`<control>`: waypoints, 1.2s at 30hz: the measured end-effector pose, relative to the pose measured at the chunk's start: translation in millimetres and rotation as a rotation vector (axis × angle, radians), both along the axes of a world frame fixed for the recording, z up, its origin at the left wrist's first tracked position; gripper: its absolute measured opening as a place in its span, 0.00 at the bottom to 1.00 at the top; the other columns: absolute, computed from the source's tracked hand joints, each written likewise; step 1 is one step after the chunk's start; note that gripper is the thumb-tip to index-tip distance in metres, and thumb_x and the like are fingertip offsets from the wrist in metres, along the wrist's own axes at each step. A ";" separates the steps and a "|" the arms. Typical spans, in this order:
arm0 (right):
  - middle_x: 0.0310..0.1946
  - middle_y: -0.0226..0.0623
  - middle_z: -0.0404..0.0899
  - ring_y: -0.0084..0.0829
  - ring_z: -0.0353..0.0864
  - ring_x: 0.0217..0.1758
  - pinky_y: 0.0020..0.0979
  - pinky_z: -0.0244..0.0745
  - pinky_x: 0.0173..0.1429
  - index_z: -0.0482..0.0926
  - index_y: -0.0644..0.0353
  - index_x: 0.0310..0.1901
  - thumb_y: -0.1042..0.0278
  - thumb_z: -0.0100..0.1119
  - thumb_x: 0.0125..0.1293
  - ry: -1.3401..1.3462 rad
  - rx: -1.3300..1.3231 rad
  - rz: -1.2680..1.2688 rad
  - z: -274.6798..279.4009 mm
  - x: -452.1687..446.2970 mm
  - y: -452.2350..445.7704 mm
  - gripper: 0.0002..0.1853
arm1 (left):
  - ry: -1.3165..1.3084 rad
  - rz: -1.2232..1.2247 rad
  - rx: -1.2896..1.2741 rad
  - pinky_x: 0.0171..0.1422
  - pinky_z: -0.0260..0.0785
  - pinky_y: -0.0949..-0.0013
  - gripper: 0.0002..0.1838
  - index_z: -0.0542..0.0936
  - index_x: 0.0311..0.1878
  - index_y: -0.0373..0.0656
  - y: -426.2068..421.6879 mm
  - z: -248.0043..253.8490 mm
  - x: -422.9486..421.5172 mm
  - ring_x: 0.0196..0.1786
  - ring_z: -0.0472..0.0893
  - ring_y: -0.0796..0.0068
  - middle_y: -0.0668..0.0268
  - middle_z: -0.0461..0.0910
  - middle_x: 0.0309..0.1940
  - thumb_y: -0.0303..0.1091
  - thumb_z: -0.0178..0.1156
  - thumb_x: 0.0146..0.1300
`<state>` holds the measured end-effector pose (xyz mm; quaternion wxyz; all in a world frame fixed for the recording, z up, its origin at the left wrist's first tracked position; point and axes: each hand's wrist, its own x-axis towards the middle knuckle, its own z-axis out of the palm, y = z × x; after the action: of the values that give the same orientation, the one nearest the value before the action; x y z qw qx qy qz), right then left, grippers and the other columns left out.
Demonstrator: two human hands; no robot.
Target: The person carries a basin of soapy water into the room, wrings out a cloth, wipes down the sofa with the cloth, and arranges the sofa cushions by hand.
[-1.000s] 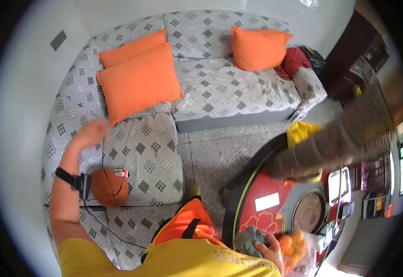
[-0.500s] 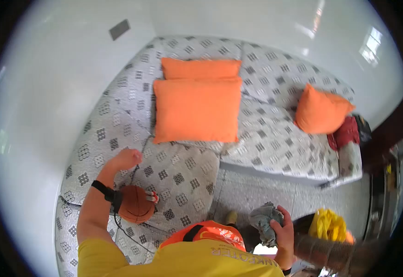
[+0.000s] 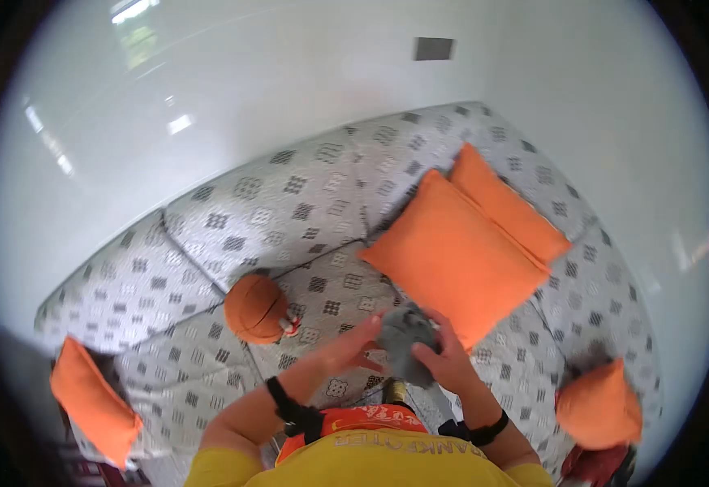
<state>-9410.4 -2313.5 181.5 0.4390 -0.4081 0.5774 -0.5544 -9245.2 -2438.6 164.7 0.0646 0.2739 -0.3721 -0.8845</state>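
A crumpled grey cloth [image 3: 405, 342] is held up in front of my body, above the sofa's front edge. My right hand [image 3: 449, 357] grips its right side, fingers wrapped round it. My left hand [image 3: 361, 344] is at the cloth's left side, touching or very near it; motion blurs its fingers, so its grip is unclear. Beyond the hands, a large orange cushion [image 3: 460, 256] lies on the patterned sofa [image 3: 200, 365], overlapping a second orange cushion [image 3: 512, 207]. A brown basketball [image 3: 255, 309] rests on the sofa to the left, with a small red and white object [image 3: 291, 324] beside it.
One orange cushion [image 3: 94, 402] leans at the far left of the sofa and another [image 3: 602, 406] sits at the right end, near a dark red cloth [image 3: 594, 465]. White walls [image 3: 289, 73] rise behind the backrest. Below the hands shows a foot [image 3: 396, 393].
The view has swung left from the round table to the sofa. My right hand has brought the grey cloth in front of me, and my left hand has come over to it.
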 end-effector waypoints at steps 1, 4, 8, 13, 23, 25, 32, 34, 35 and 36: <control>0.46 0.43 0.74 0.28 0.75 0.47 0.30 0.71 0.50 0.56 0.59 0.63 0.71 0.57 0.59 -0.007 0.028 0.153 2.4 -0.1 -13.8 0.31 | -0.009 0.058 -0.001 0.52 0.70 0.68 0.34 0.54 0.68 0.45 5.2 -7.2 -2.6 0.53 0.72 0.73 0.62 0.69 0.55 0.54 0.47 0.65; 0.40 0.42 0.77 0.28 0.76 0.43 0.31 0.72 0.47 0.56 0.57 0.64 0.67 0.56 0.61 0.148 0.109 0.515 28.0 0.9 -43.9 0.31 | 0.114 0.305 0.250 0.48 0.72 0.67 0.35 0.52 0.68 0.42 2.6 -21.8 3.0 0.50 0.75 0.70 0.60 0.72 0.52 0.48 0.52 0.63; 0.31 0.35 0.78 0.24 0.77 0.37 0.30 0.72 0.41 0.69 0.59 0.55 0.63 0.54 0.62 0.545 0.069 0.559 19.7 -20.2 -101.2 0.20 | -0.147 0.713 0.049 0.44 0.73 0.67 0.22 0.68 0.54 0.37 -7.8 -29.8 65.5 0.41 0.79 0.72 0.62 0.77 0.42 0.32 0.56 0.56; 0.29 0.37 0.78 0.26 0.77 0.34 0.29 0.72 0.39 0.74 0.59 0.50 0.62 0.55 0.62 0.429 -0.066 0.417 -29.1 -22.4 -213.4 0.17 | -0.107 0.758 0.084 0.40 0.72 0.71 0.14 0.76 0.44 0.37 3.5 -60.4 137.1 0.38 0.79 0.75 0.64 0.79 0.39 0.35 0.51 0.59; 0.41 0.46 0.80 0.34 0.80 0.45 0.30 0.73 0.47 0.74 0.62 0.48 0.61 0.55 0.62 0.812 -0.249 0.677 -65.8 135.2 -433.6 0.17 | -0.501 1.106 0.215 0.47 0.67 0.72 0.15 0.79 0.43 0.39 139.7 -276.4 178.2 0.43 0.76 0.75 0.63 0.79 0.35 0.38 0.50 0.60; 0.43 0.47 0.79 0.36 0.79 0.48 0.31 0.72 0.50 0.73 0.62 0.49 0.61 0.53 0.63 0.630 -0.357 0.746 -71.7 189.3 -458.8 0.17 | -0.435 1.277 0.353 0.46 0.69 0.71 0.14 0.77 0.44 0.38 151.3 -274.7 180.2 0.40 0.78 0.72 0.62 0.80 0.33 0.37 0.52 0.59; 0.42 0.50 0.77 0.50 0.75 0.47 0.41 0.69 0.53 0.73 0.62 0.46 0.51 0.41 0.67 0.956 -0.553 0.709 -55.7 376.3 -536.9 0.21 | -0.127 1.450 0.765 0.43 0.74 0.60 0.15 0.76 0.43 0.34 206.8 -416.4 220.5 0.36 0.81 0.62 0.58 0.81 0.35 0.36 0.47 0.63; 0.48 0.52 0.74 0.52 0.71 0.53 0.44 0.65 0.57 0.72 0.63 0.48 0.45 0.38 0.67 1.076 -0.585 0.696 -65.4 418.6 -570.8 0.26 | -0.011 1.541 0.828 0.42 0.73 0.64 0.13 0.77 0.41 0.35 201.8 -424.1 228.6 0.35 0.80 0.65 0.60 0.80 0.33 0.35 0.49 0.62; 0.51 0.55 0.71 0.54 0.68 0.57 0.45 0.62 0.60 0.70 0.64 0.51 0.43 0.36 0.67 1.044 -0.480 0.645 -69.2 439.0 -577.0 0.29 | 0.068 1.621 0.860 0.42 0.72 0.68 0.12 0.78 0.38 0.35 197.7 -421.3 236.6 0.35 0.80 0.68 0.61 0.80 0.31 0.34 0.52 0.61; 0.52 0.56 0.70 0.55 0.67 0.57 0.46 0.60 0.62 0.69 0.65 0.53 0.43 0.34 0.67 1.164 -0.526 0.597 -83.0 454.1 -601.2 0.30 | 0.084 1.657 0.893 0.42 0.72 0.68 0.12 0.78 0.38 0.35 195.0 -419.6 246.0 0.35 0.80 0.68 0.61 0.80 0.31 0.34 0.52 0.61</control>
<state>-8956.3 -2914.8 98.6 0.0788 -0.8720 0.4285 -0.2232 -8999.2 -2243.6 -254.9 0.5756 0.4184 0.3173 -0.6268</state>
